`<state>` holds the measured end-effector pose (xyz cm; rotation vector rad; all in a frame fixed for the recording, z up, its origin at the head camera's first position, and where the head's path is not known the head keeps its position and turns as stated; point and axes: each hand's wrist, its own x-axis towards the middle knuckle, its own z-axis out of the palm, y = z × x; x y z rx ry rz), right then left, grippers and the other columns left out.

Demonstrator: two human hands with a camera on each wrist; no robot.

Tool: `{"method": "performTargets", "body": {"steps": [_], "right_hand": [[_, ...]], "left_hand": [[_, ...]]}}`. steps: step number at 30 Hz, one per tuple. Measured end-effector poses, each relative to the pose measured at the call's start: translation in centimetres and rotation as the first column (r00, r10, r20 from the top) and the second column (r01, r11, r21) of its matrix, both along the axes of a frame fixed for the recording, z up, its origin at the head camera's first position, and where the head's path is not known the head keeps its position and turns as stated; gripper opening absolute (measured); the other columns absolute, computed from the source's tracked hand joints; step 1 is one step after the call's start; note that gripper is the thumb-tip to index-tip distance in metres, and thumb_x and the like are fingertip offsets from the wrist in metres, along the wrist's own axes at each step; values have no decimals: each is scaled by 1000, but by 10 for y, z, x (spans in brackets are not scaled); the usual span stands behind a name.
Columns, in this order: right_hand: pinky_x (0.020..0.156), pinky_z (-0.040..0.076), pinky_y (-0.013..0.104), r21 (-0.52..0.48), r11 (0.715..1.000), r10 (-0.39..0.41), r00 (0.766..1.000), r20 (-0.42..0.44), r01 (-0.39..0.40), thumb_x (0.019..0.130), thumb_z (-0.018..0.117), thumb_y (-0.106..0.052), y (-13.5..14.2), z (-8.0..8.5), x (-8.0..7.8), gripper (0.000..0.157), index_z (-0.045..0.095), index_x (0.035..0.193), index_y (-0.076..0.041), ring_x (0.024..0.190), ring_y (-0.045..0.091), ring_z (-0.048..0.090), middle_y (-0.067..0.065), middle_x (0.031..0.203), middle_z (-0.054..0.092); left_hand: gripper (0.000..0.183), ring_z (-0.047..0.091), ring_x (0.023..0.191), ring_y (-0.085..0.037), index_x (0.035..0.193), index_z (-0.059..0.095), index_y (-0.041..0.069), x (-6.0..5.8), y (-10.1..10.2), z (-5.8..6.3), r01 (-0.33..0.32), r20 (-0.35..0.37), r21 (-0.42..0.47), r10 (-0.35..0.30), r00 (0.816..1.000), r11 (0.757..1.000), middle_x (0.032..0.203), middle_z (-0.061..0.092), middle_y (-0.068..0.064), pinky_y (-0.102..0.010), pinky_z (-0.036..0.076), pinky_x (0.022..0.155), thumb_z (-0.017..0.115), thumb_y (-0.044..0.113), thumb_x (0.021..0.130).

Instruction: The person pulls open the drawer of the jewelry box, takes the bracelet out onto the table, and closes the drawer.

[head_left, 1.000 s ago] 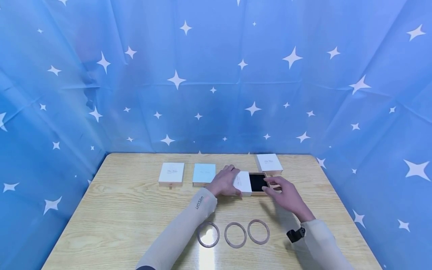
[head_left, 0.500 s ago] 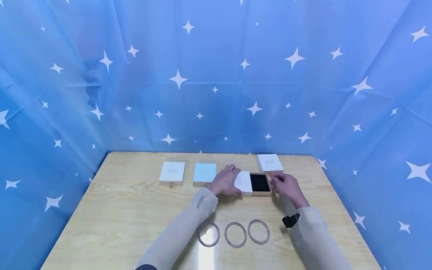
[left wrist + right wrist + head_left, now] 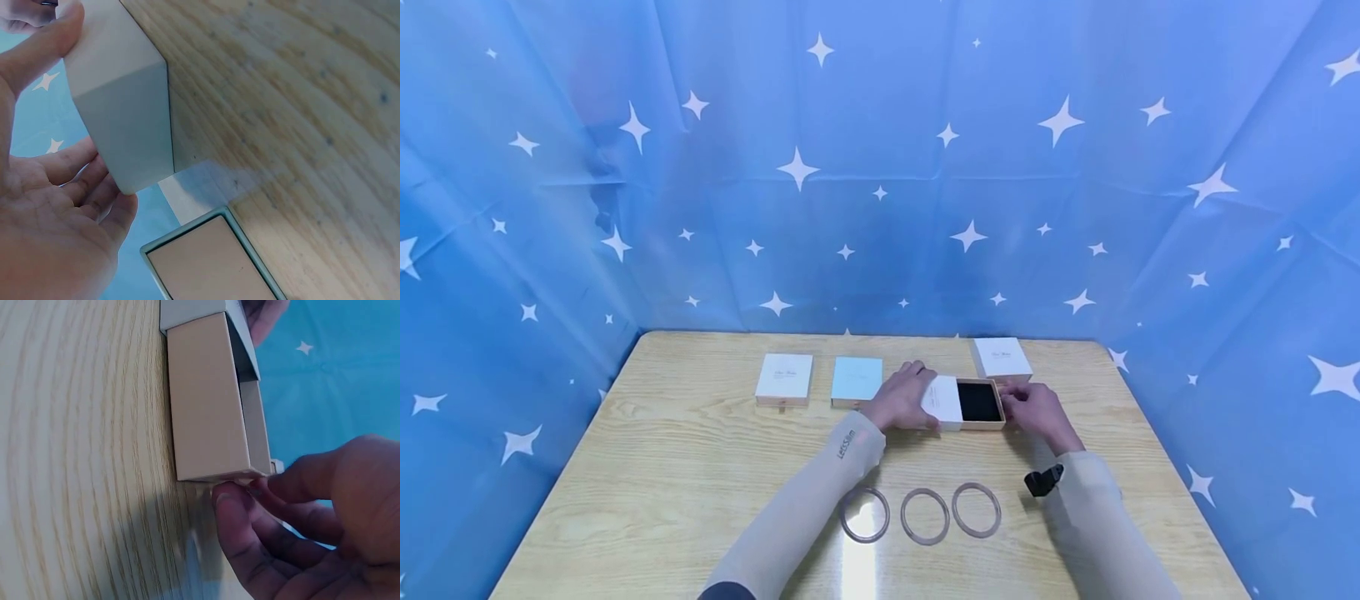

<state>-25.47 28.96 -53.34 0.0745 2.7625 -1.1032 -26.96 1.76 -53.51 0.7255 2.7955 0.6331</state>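
A white drawer box [image 3: 943,402] lies on the table, its tan drawer [image 3: 206,400] slid partly out to the right with a black lining [image 3: 978,403] showing. My left hand [image 3: 901,400] grips the box's white sleeve from the left, thumb on the near side and fingers on the far side, as the left wrist view also shows. At the drawer's outer end, my right hand [image 3: 1037,410] has thumb and fingertips drawn together in a pinch, right at the end panel; the fingers mostly hide what lies between them.
Nearer the front edge, three bangles lie in a row: left bangle [image 3: 887,518], middle bangle [image 3: 947,520], right bangle [image 3: 998,512]. Farther back sit a white box [image 3: 784,377] and a light blue box [image 3: 857,378]; another white box [image 3: 1002,357] stands close behind the drawer.
My right hand has shifted from over the drawer's right rim to its outer end, with thumb and fingers closing together. My left hand keeps its grip on the sleeve.
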Motion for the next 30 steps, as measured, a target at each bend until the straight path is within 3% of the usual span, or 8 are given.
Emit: {"method": "performTargets", "body": {"steps": [4,9,30], "right_hand": [[66,60,28,-47,999,-5,999,32,7,101,58,-10,1,-3,-1,27,69,117,8,76,14,69,23,106,73],[64,61,30,-89,996,-7,1000,13,8,98,62,-3,2,-8,-2,21,70,111,11,73,13,69,24,104,73],[58,56,25,-75,997,-33,997,-71,28,94,64,-3,-15,-14,0,14,73,101,5,65,11,66,12,82,74]], "left_hand": [[97,47,130,-18,156,43,14,2,0,1,0,1,1,0,1000,1000,143,52,-1,-36,45,112,88,49,77],[97,46,130,-18,156,43,14,2,1,0,-1,-8,-13,1,1000,1000,143,51,-1,-36,45,112,87,50,78],[100,45,135,-19,156,42,13,-1,0,0,14,-29,-29,-15,999,999,146,50,-2,-35,42,116,87,52,76]]}}
